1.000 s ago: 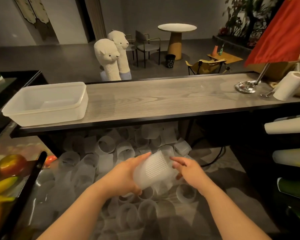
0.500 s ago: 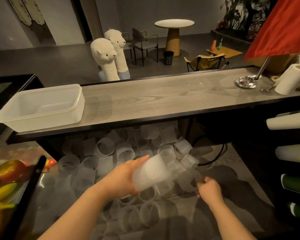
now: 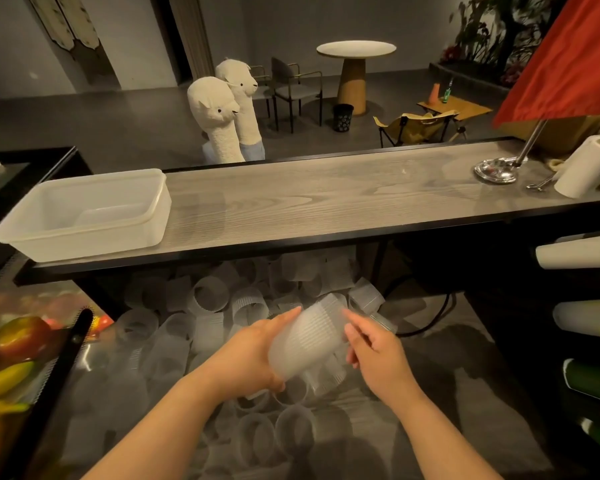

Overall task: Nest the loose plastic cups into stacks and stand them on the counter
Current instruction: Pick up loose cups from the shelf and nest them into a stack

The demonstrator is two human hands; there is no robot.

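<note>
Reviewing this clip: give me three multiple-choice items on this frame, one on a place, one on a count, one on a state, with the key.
1. Where is the white plastic tub?
A. left end of the counter
B. the floor
C. the round table

2. How many plush alpacas stand behind the counter?
A. one
B. two
C. four

3. The left hand is:
A. idle
B. gripping a stack of cups
C. on the paper towel roll

Key: 1 A, it sits at the counter's left end; 2 B, two heads show; 3 B, its fingers wrap the stack.

left hand [image 3: 253, 355] gripping cup stack [image 3: 307, 339]
</note>
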